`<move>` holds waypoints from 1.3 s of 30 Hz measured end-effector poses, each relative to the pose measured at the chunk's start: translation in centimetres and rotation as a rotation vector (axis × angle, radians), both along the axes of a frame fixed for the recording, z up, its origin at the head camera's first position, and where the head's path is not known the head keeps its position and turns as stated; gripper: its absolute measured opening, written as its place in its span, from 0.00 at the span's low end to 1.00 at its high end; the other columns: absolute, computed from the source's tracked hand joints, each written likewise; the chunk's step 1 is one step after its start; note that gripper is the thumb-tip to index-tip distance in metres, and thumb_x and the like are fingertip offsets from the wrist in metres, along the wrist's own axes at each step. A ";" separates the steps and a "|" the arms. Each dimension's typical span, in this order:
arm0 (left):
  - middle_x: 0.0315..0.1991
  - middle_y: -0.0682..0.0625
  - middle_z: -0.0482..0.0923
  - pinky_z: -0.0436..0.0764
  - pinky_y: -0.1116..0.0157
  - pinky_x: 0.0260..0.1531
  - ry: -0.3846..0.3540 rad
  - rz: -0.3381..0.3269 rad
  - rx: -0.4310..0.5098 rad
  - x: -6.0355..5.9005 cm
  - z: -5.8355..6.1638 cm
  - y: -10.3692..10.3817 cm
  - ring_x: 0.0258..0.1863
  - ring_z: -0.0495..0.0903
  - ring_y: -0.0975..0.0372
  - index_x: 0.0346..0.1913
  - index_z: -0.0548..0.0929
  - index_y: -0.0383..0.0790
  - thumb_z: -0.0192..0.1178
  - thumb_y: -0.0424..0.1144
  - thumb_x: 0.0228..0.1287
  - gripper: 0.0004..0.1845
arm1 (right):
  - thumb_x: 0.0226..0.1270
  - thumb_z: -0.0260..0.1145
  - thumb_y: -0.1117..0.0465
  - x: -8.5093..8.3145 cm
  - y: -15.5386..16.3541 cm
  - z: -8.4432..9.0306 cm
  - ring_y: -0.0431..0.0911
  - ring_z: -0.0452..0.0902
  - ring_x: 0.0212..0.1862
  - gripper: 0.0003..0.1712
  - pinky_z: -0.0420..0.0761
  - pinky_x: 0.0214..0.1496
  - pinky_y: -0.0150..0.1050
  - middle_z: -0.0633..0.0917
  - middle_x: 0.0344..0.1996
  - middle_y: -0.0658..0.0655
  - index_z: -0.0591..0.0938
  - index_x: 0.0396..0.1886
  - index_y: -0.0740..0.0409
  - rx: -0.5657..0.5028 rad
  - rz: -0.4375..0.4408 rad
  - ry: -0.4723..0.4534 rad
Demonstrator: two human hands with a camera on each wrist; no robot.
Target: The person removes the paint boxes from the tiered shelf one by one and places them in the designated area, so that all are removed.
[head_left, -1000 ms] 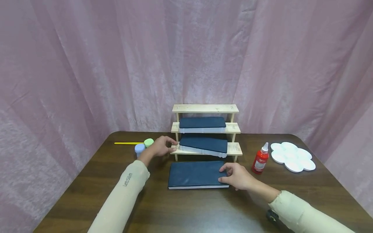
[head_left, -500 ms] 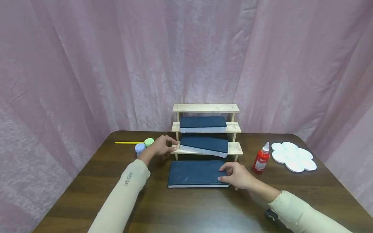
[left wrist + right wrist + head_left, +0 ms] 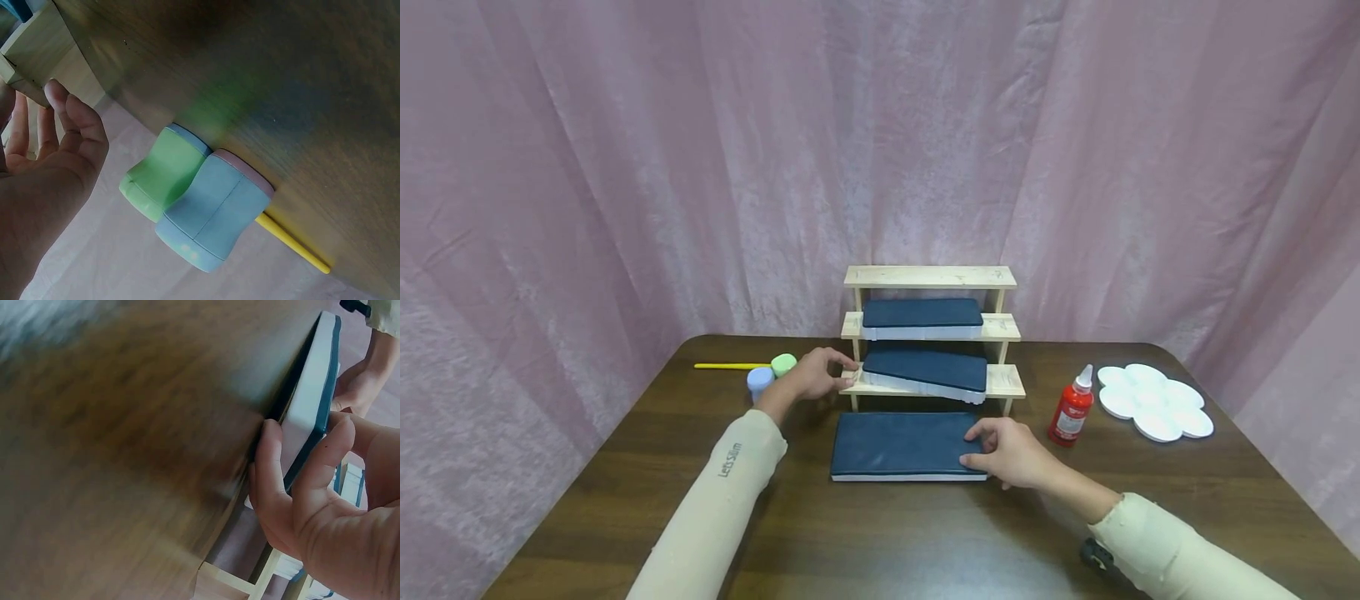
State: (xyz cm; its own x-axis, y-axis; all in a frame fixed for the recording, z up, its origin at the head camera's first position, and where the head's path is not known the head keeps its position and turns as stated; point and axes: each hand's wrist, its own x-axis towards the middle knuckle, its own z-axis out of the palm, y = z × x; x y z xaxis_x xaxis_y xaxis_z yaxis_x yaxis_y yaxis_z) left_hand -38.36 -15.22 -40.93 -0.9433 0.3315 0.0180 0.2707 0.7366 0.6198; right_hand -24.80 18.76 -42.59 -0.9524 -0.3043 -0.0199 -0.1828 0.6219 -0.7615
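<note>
A dark blue notebook [image 3: 902, 446] with white page edges lies in front of the wooden step shelf [image 3: 930, 277]. My right hand [image 3: 1011, 454] grips its right end, fingers and thumb around the edge; the right wrist view shows the white side of the notebook [image 3: 309, 394] between them. My left hand [image 3: 811, 377] pinches the left end of the shelf's lowest step. In the left wrist view, fingertips touch the corner of that wooden board [image 3: 28, 87]. A dark blue-topped box [image 3: 925, 371] with a whitish base sits askew on the lowest step, its right front corner overhanging.
Another dark blue-topped box [image 3: 921, 313] lies straight on the middle step. Left of the shelf stand a blue pot [image 3: 760, 381] and a green pot [image 3: 783, 364], beside a yellow stick [image 3: 730, 366]. To the right are a red bottle [image 3: 1071, 412] and a white flower-shaped palette [image 3: 1153, 402].
The front edge of the notebook has shifted very slightly away from me. Both hands keep their grips, the left on the shelf and the right on the notebook.
</note>
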 end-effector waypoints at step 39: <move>0.61 0.40 0.76 0.70 0.49 0.61 -0.025 0.021 -0.002 0.2 0.2 0.1 0.58 0.73 0.50 0.52 0.87 0.45 0.69 0.37 0.62 0.15 | 0.57 0.75 0.63 -0.7 0.7 1.5 0.46 0.82 0.36 0.14 0.82 0.35 0.40 0.87 0.34 0.55 0.85 0.43 0.60 0.109 0.048 0.131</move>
